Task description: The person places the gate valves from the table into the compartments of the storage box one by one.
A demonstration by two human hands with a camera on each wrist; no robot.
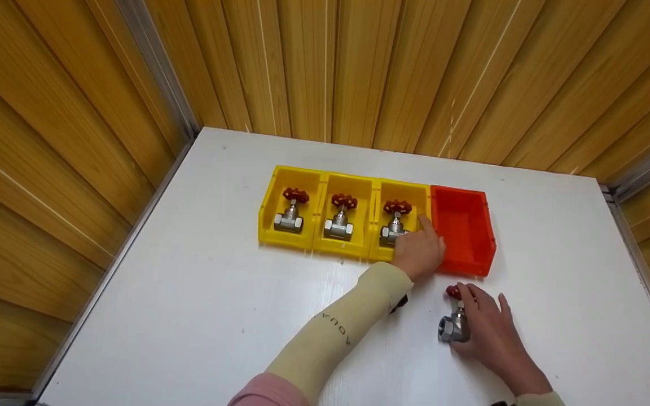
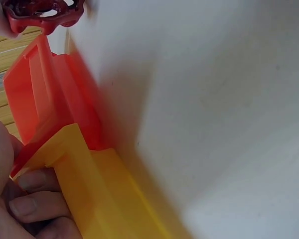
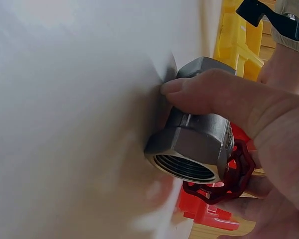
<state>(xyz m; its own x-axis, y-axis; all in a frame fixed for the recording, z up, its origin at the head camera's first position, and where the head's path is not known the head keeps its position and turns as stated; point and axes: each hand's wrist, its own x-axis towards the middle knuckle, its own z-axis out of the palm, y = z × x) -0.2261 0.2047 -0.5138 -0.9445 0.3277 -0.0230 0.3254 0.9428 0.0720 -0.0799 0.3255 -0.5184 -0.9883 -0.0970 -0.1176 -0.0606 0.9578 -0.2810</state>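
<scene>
My left hand [image 1: 420, 252] is at the joint between the rightmost yellow bin [image 1: 377, 225] and the red bin [image 1: 460, 234]. Its curled fingers [image 2: 37, 204] sit inside the yellow bin and the thumb lies on the red side, pinching the adjoining walls. To the right and nearer, my right hand [image 1: 491, 330] grips a steel gate valve [image 1: 453, 327] with a red handwheel. In the right wrist view the thumb presses along the valve body [image 3: 199, 132], its threaded opening showing, while other fingers are behind the handwheel [image 3: 234, 181]. Another gate valve [image 1: 395, 217] stands in the rightmost yellow bin, partly hidden by my left hand.
Two more yellow bins stand to the left in the same row, holding a gate valve [image 1: 290, 217] and another gate valve [image 1: 339, 220]. No part lies in the red bin. The white table [image 1: 189, 282] meets wood-panelled walls [image 1: 353, 73] at the back and sides.
</scene>
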